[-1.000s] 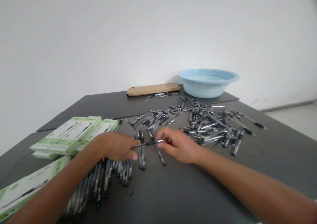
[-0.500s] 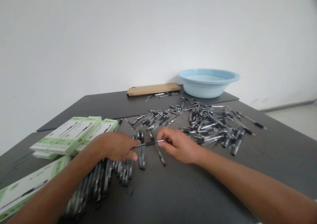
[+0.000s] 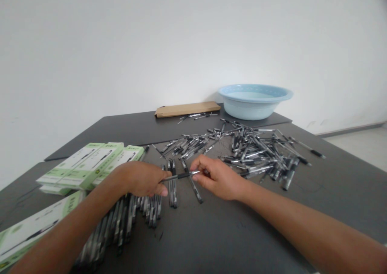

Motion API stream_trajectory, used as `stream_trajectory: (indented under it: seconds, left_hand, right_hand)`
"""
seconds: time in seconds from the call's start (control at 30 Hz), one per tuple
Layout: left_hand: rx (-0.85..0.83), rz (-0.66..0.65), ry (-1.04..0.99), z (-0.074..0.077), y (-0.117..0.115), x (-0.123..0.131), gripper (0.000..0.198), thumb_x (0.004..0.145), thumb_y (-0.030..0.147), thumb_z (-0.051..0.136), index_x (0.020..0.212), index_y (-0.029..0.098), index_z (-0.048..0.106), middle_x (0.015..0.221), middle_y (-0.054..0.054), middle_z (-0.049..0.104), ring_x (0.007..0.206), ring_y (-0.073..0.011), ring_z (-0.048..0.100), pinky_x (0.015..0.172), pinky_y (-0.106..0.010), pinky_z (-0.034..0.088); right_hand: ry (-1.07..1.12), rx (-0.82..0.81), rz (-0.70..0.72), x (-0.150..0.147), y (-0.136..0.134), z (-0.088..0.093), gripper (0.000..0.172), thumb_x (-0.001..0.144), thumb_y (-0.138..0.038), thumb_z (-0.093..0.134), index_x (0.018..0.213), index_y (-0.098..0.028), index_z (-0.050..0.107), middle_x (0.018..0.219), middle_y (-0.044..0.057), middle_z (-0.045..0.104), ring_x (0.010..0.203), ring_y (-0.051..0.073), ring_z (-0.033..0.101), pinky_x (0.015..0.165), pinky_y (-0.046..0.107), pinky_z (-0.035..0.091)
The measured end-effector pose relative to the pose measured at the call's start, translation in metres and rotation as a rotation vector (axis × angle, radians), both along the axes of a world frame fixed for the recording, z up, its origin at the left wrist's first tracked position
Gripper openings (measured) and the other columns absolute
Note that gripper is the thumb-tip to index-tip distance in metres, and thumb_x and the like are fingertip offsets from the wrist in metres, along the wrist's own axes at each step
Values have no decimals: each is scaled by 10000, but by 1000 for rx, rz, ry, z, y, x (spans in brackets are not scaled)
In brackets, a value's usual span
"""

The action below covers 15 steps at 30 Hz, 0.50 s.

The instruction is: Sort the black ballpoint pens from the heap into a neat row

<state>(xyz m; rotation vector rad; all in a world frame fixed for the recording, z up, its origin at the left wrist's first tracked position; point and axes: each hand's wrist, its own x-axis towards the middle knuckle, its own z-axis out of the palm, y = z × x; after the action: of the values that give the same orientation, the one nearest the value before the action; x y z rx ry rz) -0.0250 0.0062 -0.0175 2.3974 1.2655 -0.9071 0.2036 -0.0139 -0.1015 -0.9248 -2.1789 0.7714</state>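
Observation:
My left hand [image 3: 145, 180] pinches the rear of a pen [image 3: 182, 176] with a black grip, held level above the table. At the pen's silvery tip, my right hand [image 3: 216, 177] is closed with thumb and finger together; whether it holds the tip or a small part is hidden. Under the held pen lie a few capped pens [image 3: 173, 189] side by side and one slanted pen [image 3: 196, 190]. Rows of pens [image 3: 121, 221] lie below my left forearm. To the right spreads a loose heap of pens [image 3: 256, 149].
Green and white pen boxes [image 3: 87, 165] are stacked at the left, with another box [image 3: 39, 225] nearer me. A flat brown cardboard piece [image 3: 187, 109] and a light blue basin [image 3: 254, 104] stand at the back of the dark table [image 3: 223, 237], by the wall.
Almost nothing differs. Both hands stay in place around the pen, with only a very slight shift of the pen and right fingers.

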Motion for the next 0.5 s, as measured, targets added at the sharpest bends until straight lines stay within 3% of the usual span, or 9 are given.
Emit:
stream_trajectory:
  seconds: [0.1, 0.5]
  left_hand:
    - [-4, -5, 51, 3, -2, 4, 464, 923, 368, 504, 1345, 190, 582, 1135, -158, 740, 988, -346, 694, 744, -362, 508]
    - [19, -43, -68, -6, 3, -6, 385, 891, 403, 545, 1225, 246, 658, 978, -77, 778, 829, -279, 712, 667, -294, 495]
  right_hand:
    - [-1, 13, 0, 0, 1, -1, 91, 894, -214, 586, 971, -208, 536, 726, -41, 560, 642, 119, 519, 603, 226, 340]
    - [-19, 23, 16, 0, 1, 0, 35, 908, -228, 568, 911, -201, 546, 739, -26, 575, 669, 129, 536, 621, 230, 359]
